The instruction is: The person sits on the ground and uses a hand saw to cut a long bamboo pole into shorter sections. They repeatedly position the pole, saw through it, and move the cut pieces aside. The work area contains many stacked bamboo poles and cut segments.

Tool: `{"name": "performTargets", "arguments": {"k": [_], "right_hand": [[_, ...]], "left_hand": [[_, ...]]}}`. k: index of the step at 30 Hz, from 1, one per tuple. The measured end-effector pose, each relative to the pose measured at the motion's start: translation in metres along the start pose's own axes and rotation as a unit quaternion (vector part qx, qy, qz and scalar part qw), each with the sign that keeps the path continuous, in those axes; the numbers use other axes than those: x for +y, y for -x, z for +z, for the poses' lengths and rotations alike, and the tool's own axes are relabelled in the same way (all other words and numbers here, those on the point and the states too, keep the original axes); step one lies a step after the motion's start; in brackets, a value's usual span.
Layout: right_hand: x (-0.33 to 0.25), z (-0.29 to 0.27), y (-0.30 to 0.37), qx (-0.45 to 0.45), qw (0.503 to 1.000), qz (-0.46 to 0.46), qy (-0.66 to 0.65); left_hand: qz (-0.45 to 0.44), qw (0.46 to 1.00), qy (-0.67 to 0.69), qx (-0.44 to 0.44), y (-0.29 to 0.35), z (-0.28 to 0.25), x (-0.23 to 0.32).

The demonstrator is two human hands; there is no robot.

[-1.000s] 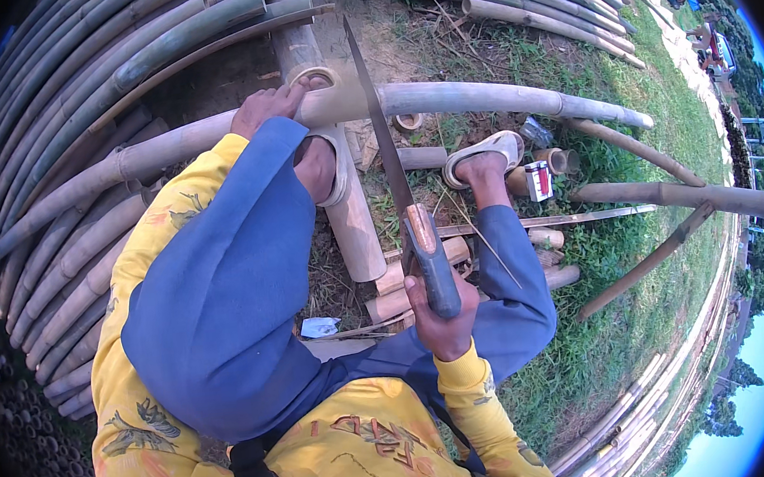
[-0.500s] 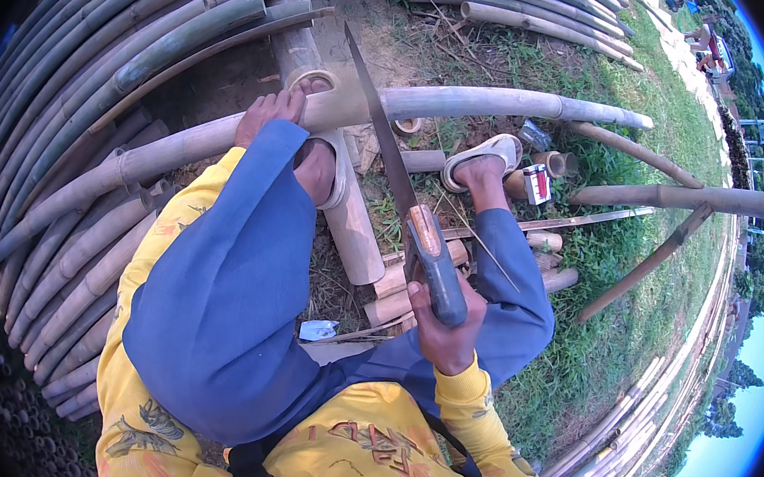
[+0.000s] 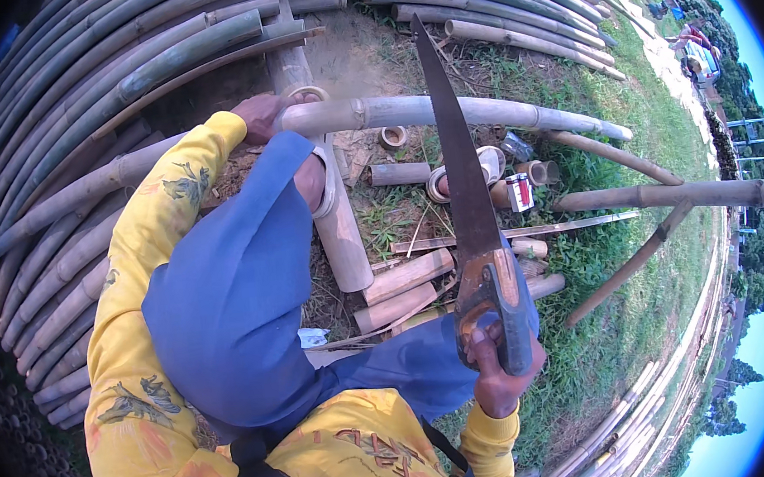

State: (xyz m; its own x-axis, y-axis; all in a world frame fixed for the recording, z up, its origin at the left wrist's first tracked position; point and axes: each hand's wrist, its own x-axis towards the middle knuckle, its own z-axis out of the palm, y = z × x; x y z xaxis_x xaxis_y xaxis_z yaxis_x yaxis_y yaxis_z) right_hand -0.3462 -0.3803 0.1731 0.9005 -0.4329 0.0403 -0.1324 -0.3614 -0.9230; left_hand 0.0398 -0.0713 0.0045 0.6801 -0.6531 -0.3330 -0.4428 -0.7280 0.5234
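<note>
My right hand (image 3: 508, 368) is closed round the dark handle of a handsaw (image 3: 459, 159). The saw's broad blade points away from me and passes in front of a long bamboo pole (image 3: 444, 115) in view. My left hand (image 3: 261, 117) is wrapped at the pole, left of the saw, its fingers reaching a short bamboo ring (image 3: 307, 93). Pole and ring partly hide those fingers. My left sleeve covers part of the pole. Beneath it, a thick bamboo log (image 3: 342, 242) runs toward me, beside my sandalled foot.
Bamboo poles (image 3: 66, 266) are stacked on the left, with more poles (image 3: 507, 9) at the back. Short cut pieces (image 3: 404, 277) lie between my legs. A red and white packet (image 3: 520, 192) sits near my right foot. A bamboo frame (image 3: 669, 198) stands on grass at right.
The handsaw has moved right, away from the dusty spot on the pole, and turned to show its blade's broad side. My left hand stays near the ring.
</note>
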Motion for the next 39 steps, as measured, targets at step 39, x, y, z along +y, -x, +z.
{"name": "performTargets", "arguments": {"k": [39], "right_hand": [[0.080,0.088,-0.031,-0.094,0.995,-0.024,0.002]], "left_hand": [[-0.067,0.950,-0.214,0.216,-0.004,0.034,-0.010]]}}
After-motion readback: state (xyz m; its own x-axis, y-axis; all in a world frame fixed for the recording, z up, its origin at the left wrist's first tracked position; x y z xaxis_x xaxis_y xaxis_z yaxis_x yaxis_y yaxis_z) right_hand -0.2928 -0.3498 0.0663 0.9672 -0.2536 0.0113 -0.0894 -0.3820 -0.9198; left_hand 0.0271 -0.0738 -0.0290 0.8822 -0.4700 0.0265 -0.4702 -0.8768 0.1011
